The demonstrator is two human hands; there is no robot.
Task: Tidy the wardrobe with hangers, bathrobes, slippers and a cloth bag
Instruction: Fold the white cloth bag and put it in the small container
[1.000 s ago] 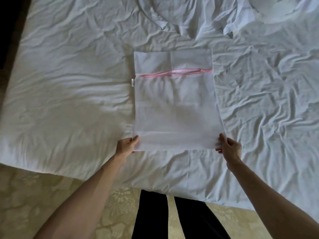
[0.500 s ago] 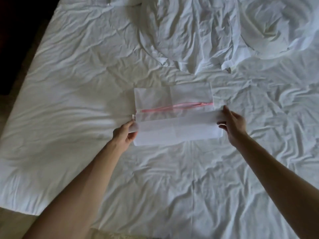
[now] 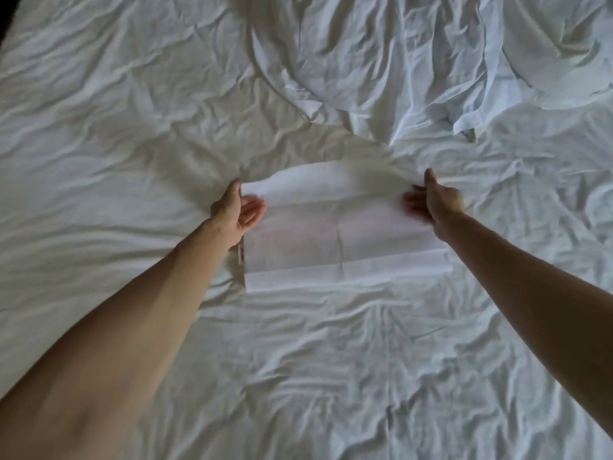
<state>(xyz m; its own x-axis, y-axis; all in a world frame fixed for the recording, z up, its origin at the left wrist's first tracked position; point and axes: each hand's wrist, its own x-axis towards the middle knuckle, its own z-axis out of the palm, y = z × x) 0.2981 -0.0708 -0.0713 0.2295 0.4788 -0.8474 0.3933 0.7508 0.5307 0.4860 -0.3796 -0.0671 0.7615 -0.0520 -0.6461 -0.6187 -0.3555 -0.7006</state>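
Note:
A white cloth bag [image 3: 341,240] lies folded on the bed, its pink zip covered and showing only faintly through the fabric. My left hand [image 3: 237,210] pinches the far left corner of the folded-over flap between thumb and curled fingers. At the far right corner my right hand [image 3: 434,204] grips the same flap. The flap's far edge is lifted a little off the bed and blurred. A narrow strip of the lower layer sticks out along the near edge.
The wrinkled white bed sheet [image 3: 132,144] fills the view. Crumpled white fabric [image 3: 381,61] is heaped at the far side, and a rounded white bundle [image 3: 550,54] sits at the far right. A dark gap [image 3: 5,14] shows beyond the bed's far left corner.
Both hands carried the bag's near edge away from me and over the pink zip, folding the bag in half. The view moved forward over the bed.

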